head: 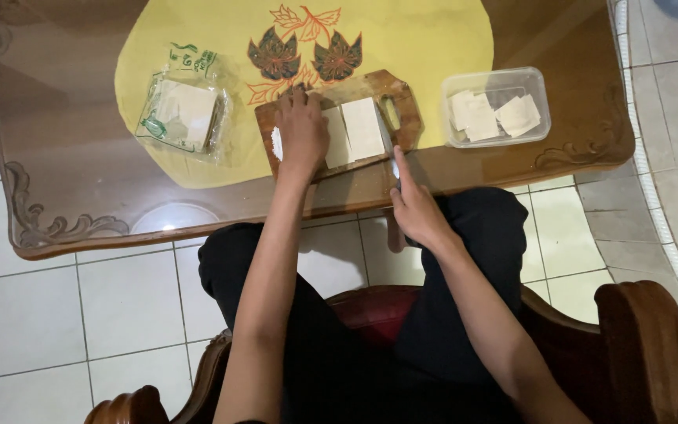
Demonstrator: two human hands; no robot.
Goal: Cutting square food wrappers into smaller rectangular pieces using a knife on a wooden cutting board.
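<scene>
A wooden cutting board [402,94] lies on a yellow mat, with pale square dough sheets [361,129] stacked on it. My left hand [301,133] presses flat on the left part of the sheets. My right hand [416,210] grips a knife [388,145] by its handle. The blade lies along the right edge of the sheets, pointing away from me.
A plastic bag with more pale sheets [186,110] lies left of the board. A clear plastic container [537,78] holding cut squares stands to the right. The glass-topped wooden table [64,180] stands over a tiled floor [127,306]. I sit in a wooden armchair [645,345].
</scene>
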